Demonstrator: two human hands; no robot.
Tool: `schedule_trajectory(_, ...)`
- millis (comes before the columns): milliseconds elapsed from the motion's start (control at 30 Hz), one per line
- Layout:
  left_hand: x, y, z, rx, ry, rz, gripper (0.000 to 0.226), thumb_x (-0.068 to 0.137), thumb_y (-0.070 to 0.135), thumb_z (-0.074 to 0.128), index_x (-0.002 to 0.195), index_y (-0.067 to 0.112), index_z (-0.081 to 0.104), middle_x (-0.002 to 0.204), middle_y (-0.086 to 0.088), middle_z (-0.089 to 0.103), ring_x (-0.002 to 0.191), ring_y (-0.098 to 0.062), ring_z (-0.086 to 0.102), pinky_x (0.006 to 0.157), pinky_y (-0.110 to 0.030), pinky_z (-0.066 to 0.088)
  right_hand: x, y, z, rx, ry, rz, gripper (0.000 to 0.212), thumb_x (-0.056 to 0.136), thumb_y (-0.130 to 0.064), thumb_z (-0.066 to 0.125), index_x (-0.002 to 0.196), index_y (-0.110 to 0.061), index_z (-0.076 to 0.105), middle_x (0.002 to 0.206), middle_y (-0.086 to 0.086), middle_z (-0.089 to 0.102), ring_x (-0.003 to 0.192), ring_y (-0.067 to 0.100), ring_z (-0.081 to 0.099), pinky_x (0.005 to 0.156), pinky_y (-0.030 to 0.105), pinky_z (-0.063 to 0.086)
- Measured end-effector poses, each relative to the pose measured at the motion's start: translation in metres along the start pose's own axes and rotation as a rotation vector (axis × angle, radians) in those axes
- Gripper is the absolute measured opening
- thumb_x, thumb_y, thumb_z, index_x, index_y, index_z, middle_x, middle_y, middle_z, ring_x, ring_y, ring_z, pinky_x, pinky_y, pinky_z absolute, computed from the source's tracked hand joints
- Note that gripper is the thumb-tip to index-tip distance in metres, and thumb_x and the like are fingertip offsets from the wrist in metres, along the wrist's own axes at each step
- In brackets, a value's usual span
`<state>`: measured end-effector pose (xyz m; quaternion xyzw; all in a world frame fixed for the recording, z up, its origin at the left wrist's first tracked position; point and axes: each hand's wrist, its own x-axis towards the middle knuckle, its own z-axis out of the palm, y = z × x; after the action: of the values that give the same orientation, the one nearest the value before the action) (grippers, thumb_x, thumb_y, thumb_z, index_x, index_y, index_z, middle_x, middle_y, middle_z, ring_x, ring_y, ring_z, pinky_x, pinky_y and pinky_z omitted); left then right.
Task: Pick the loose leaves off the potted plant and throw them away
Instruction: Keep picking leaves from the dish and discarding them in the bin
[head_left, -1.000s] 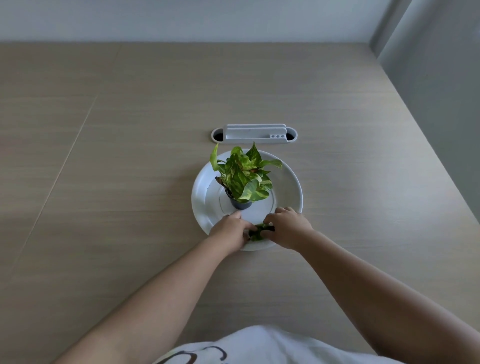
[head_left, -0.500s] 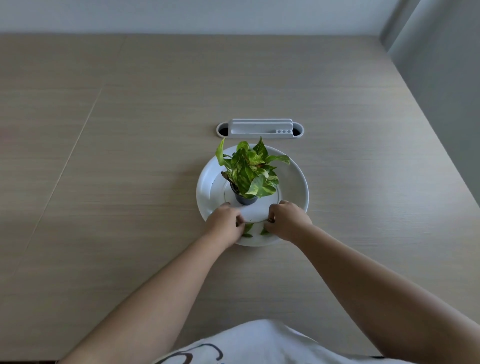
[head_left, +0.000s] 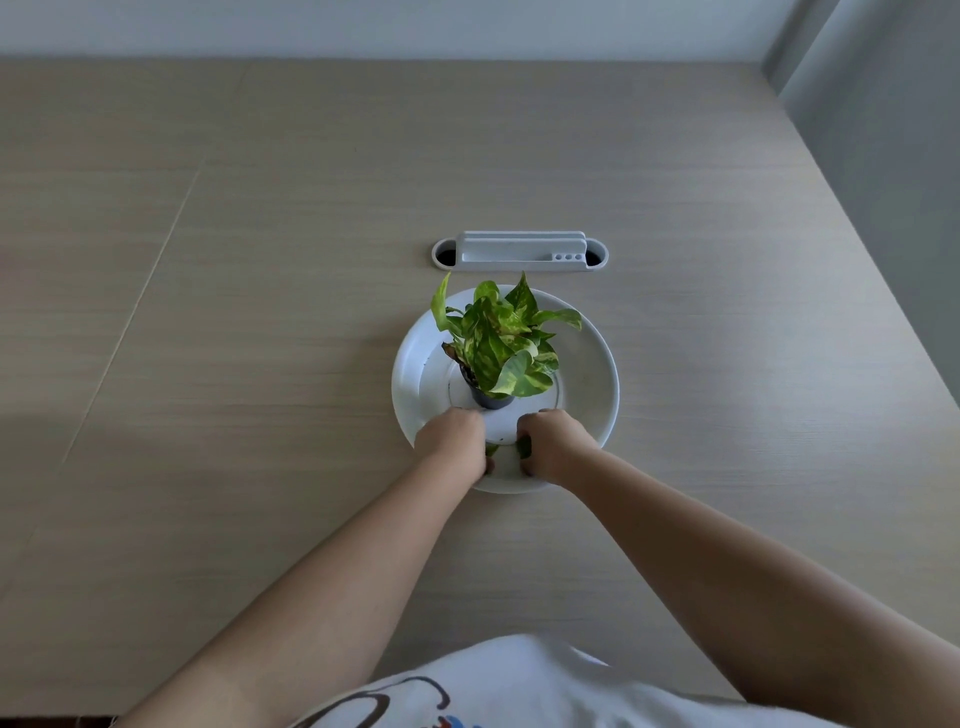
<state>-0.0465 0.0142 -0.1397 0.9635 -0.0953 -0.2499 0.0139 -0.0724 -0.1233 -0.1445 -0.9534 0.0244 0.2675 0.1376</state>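
A small potted plant (head_left: 498, 343) with green and yellow leaves stands in a dark pot (head_left: 491, 399) at the middle of a white round plate (head_left: 587, 384). My left hand (head_left: 454, 439) and my right hand (head_left: 556, 441) rest as fists on the plate's near part, just in front of the pot. A bit of green leaf (head_left: 491, 450) shows at the inner edge of my left fist. Another loose leaf (head_left: 524, 447) pokes out of my right fist. Most of both leaves is hidden by the fingers.
A white cable-port cover (head_left: 519, 252) is set into the wooden table (head_left: 260, 312) just behind the plate. A grey wall runs along the table's right edge. My white shirt (head_left: 519, 686) fills the bottom of the view.
The two hands, first together over one dark leaf clump at the plate's near rim, have drawn apart, each now closed around a piece of leaf. The view has shifted slightly.
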Motion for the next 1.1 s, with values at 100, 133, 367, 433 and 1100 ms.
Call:
schedule_trajectory(100,-0.002,0.0,0.001,-0.033,-0.015,0.042,0.026,0.079,0.006,0.065,0.104,0.014,0.068,0.107,-0.009,0.063,0.094,-0.03,0.064,0.066,-0.032,0.047,0.003,0.002,0.002,-0.004,0.011,-0.014,0.021,0.078,-0.014,0.061,0.099,-0.016,0.065,0.105,0.008,0.062,0.092,0.028,0.061,0.068,0.028,0.047)
schedule_trajectory(133,-0.002,0.0,0.001,-0.039,-0.019,0.058,0.028,0.08,0.003,0.062,0.105,0.014,0.068,0.107,-0.01,0.063,0.094,-0.031,0.064,0.067,-0.033,0.047,0.004,0.002,0.003,-0.008,0.011,-0.011,0.019,0.079,-0.013,0.06,0.097,-0.016,0.065,0.104,0.007,0.063,0.092,0.027,0.061,0.068,0.028,0.047)
schedule_trajectory(367,0.006,-0.012,-0.005,-0.206,-0.037,0.109,0.021,0.075,0.003,0.063,0.09,0.013,0.074,0.102,-0.008,0.067,0.087,-0.029,0.065,0.075,-0.032,0.056,0.002,0.008,0.0,0.08,0.05,0.005,0.006,0.078,-0.012,0.06,0.074,-0.017,0.059,0.08,0.002,0.059,0.075,0.022,0.051,0.061,0.026,0.041)
schedule_trajectory(433,0.008,-0.02,-0.01,-0.355,-0.036,0.071,0.014,0.072,0.007,0.069,0.083,0.013,0.076,0.091,-0.003,0.072,0.083,-0.023,0.067,0.071,-0.025,0.053,0.0,0.012,-0.005,0.215,0.083,0.045,0.007,0.075,-0.011,0.063,0.071,-0.016,0.06,0.076,0.001,0.057,0.072,0.02,0.051,0.057,0.023,0.039)
schedule_trajectory(1100,-0.048,0.026,-0.009,-1.454,-0.32,-0.039,0.018,0.074,-0.008,0.074,0.075,0.006,0.063,0.075,-0.008,0.067,0.066,-0.014,0.064,0.055,-0.018,0.056,-0.082,0.071,-0.015,1.897,0.207,0.257,0.018,0.085,0.01,0.057,0.077,-0.006,0.056,0.073,0.008,0.057,0.058,0.009,0.061,0.061,0.014,0.054)
